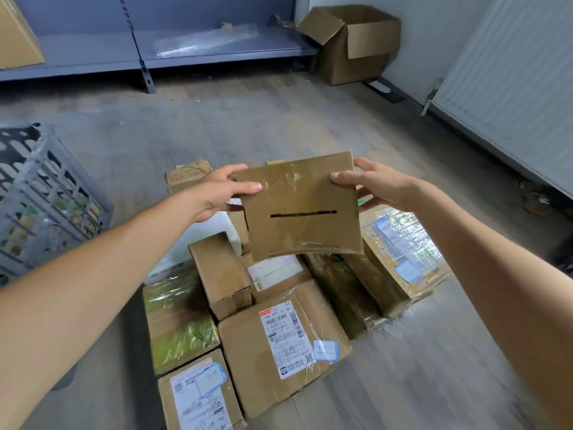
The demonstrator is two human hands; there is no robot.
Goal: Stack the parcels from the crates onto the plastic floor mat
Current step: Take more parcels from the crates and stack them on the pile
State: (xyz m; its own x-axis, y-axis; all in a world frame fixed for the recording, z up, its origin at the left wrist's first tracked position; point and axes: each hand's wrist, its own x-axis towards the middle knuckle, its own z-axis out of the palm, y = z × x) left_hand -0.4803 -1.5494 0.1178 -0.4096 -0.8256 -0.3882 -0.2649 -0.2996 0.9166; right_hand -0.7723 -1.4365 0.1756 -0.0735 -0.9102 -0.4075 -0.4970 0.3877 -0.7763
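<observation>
Parcel (pixel 302 209) is up in the air, held between both hands. Left hand (pixel 218 193) grips one top corner and right hand (pixel 369 184) grips the other, probably to keep it steady. Below the hands sits the pile (pixel 273 330), where it likely goes.

Soft even daylight; glare on taped parcels (pixel 400 243); blurred, bowed edges
</observation>
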